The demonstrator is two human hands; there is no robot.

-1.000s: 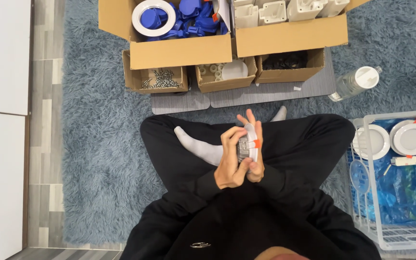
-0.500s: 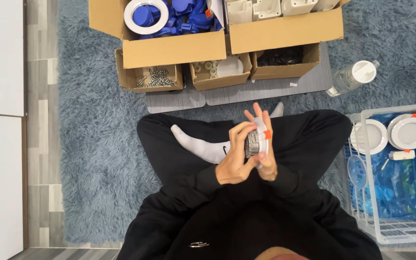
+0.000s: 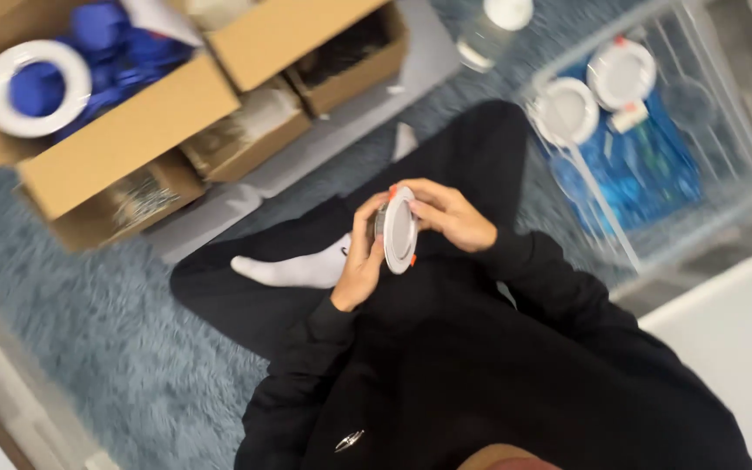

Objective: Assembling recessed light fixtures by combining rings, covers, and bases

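Note:
Both hands hold a small round white light fitting (image 3: 399, 230) with orange clips over my lap. My left hand (image 3: 359, 261) grips its back and left edge. My right hand (image 3: 447, 213) holds its right rim with the fingers curled. The fitting's white face is turned partly toward the camera. I sit cross-legged in black clothes on a blue-grey shaggy rug (image 3: 89, 339), with one white sock (image 3: 293, 268) showing.
Cardboard boxes (image 3: 124, 117) stand ahead, one with blue parts and a white ring (image 3: 23, 87), others with small hardware. A clear bin (image 3: 724, 113) on the right holds white round fittings (image 3: 567, 109) and blue bags. A plastic bottle (image 3: 493, 30) lies beyond my knee.
The view has tilted and swung to the right. The fitting has turned so that its white round face shows; both hands still hold it over the lap.

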